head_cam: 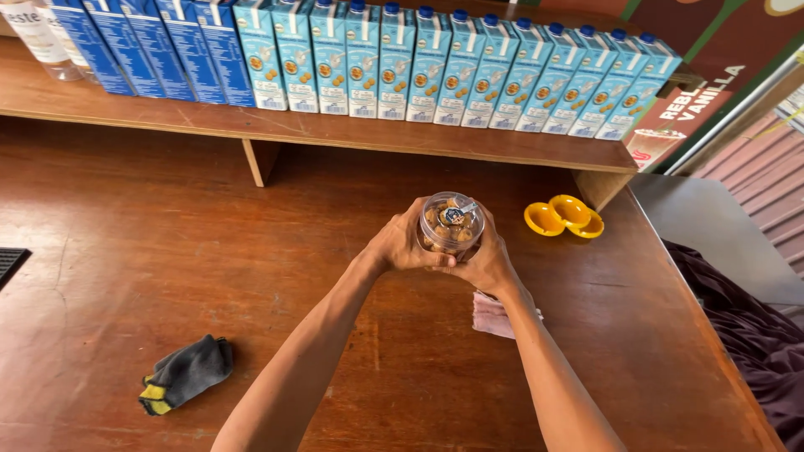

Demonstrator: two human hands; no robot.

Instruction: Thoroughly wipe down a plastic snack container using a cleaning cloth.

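Jar: a small clear plastic jar [450, 224], filled with round brown snacks, is held above the wooden counter [167, 251]; something small and silvery lies on top of the contents, though what it is cannot be told.
Left hand: the left hand [402, 244] is wrapped around the jar's left side, fingers curled firmly against the wall.
Right hand: the right hand [488, 264] is closed on the jar's right and near side – the two hands meet around it.
Lid: no lid can be made out on the jar; its top appears open, though this is not certain.
Below the right wrist: a pink cloth [494, 316] lies on the counter, partly hidden by the forearm.
Beyond the right hand: yellow lids [563, 217] rest just past the jar, near the shelf support.
Left of the left arm: a grey and yellow cloth [186, 373] lies crumpled, well apart from the hands.
Beyond both hands: a raised shelf [335, 130] carries a long row of blue cartons [435, 67].
Risk: if the top is indeed open, a tilt of the jar would likely spill snacks onto the counter – and a hard squeeze could buckle the thin plastic wall.
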